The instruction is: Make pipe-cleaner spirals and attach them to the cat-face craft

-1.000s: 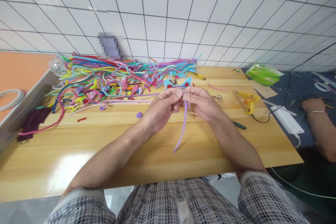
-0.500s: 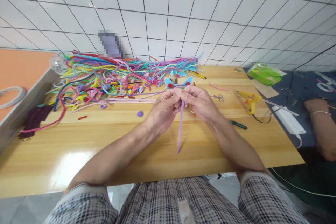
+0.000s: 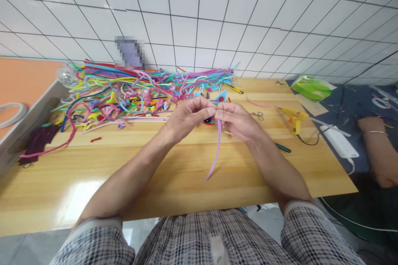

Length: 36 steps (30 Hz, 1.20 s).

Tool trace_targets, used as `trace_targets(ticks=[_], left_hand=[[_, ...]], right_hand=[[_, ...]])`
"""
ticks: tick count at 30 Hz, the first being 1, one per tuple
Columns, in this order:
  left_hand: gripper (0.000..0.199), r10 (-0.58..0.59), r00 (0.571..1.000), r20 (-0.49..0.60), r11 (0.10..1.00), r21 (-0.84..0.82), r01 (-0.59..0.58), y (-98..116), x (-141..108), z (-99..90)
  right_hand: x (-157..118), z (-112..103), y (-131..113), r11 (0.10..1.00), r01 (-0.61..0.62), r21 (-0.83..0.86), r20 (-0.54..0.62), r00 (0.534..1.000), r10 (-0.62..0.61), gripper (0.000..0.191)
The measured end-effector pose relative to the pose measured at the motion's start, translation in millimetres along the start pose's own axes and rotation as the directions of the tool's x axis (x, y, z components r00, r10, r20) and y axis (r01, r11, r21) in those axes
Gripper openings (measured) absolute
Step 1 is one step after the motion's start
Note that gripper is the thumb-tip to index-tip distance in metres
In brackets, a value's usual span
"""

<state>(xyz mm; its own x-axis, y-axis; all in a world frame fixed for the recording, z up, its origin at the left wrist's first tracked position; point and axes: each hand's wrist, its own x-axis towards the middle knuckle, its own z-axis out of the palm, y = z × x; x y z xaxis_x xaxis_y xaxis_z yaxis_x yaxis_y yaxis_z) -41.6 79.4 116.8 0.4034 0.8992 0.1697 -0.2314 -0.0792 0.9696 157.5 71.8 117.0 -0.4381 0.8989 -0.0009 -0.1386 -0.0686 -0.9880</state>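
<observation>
A purple pipe cleaner (image 3: 218, 145) hangs down from between my two hands, its lower part curving slightly left above the table. My left hand (image 3: 191, 116) pinches at its upper end with thumb and fingers. My right hand (image 3: 234, 120) is closed on it too, the thumbtips nearly meeting. What the fingers do with the upper end is hidden. Just behind the hands lies a pipe-cleaner piece with a blue ear (image 3: 221, 96) that has a red middle; the hands cover much of it. A black and red bit shows below my fingers.
A tangled heap of coloured pipe cleaners (image 3: 124, 91) spreads along the back left. Scissors (image 3: 258, 116), a yellow glue gun (image 3: 294, 118) and a dark green-handled tool (image 3: 282, 147) lie to the right. Another person's arm (image 3: 374, 145) is at the far right, near a white power strip (image 3: 338, 140).
My left hand has turned and its wrist has shifted left, now over where a small purple coil lay. The pipe cleaner's free end has bent a little to the left.
</observation>
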Motion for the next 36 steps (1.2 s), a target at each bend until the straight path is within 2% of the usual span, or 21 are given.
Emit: trace_targets(ticks=[6,10,12,14,17,22,24,26,29,32,34,36], left_hand=[[0.051,0.009,0.999,-0.032,0.999,-0.052,-0.01,-2.6,-0.4,4.6],[0.049,-0.048,0.987,-0.155,0.953,-0.303,-0.001,-11.7,-9.7,25.7],[0.048,-0.119,0.975,-0.185,0.894,-0.448,0.024,-18.0,-14.9,36.6],[0.046,-0.164,0.965,-0.204,0.854,-0.519,0.036,-23.1,-16.7,41.9],[0.048,-0.12,0.975,-0.188,0.891,-0.454,0.023,-23.7,-11.3,35.2],[0.047,0.008,1.0,0.005,0.989,-0.15,-0.007,-6.0,1.8,6.3],[0.045,0.026,0.999,0.03,0.995,-0.101,-0.023,-1.0,2.7,1.0],[0.045,0.026,1.0,0.006,0.993,-0.117,-0.026,-1.8,0.9,3.3],[0.047,-0.043,0.993,-0.106,0.955,-0.295,0.009,-11.5,-5.4,18.7],[0.046,-0.204,0.968,-0.148,0.851,-0.515,0.101,-20.0,-12.1,36.1],[0.042,-0.274,0.951,-0.146,0.809,-0.569,0.146,-20.5,-14.0,41.1],[0.04,-0.262,0.956,-0.132,0.82,-0.553,0.148,-17.2,-12.8,39.0]], right_hand=[[-0.8,1.0,-1.2,1.0,0.024,0.003,-0.001,1.0,-0.024,0.05],[1.1,6.8,7.0,0.997,0.081,-0.018,-0.055,0.995,-0.082,0.052],[3.3,9.8,13.1,0.996,0.093,-0.006,-0.071,0.993,-0.094,0.053],[5.3,10.4,16.7,0.997,0.076,0.011,-0.07,0.995,-0.075,0.052],[5.9,5.6,13.4,0.999,0.032,0.024,-0.078,0.997,-0.031,0.051],[0.6,-2.0,-1.6,0.999,-0.019,0.041,-0.042,0.999,0.021,0.049],[-1.0,-1.4,-4.1,0.999,-0.026,0.04,-0.026,0.999,0.027,0.048],[-1.2,0.6,-3.3,1.0,-0.013,0.026,-0.024,1.0,0.014,0.048],[0.8,4.3,3.8,0.999,0.045,-0.001,-0.065,0.997,-0.045,0.05],[3.7,7.2,12.6,0.998,0.069,0.015,-0.078,0.995,-0.068,0.052],[4.4,7.3,14.7,0.998,0.049,0.041,-0.069,0.997,-0.046,0.051],[3.7,5.5,12.5,0.998,0.023,0.057,-0.067,0.998,-0.019,0.049]])
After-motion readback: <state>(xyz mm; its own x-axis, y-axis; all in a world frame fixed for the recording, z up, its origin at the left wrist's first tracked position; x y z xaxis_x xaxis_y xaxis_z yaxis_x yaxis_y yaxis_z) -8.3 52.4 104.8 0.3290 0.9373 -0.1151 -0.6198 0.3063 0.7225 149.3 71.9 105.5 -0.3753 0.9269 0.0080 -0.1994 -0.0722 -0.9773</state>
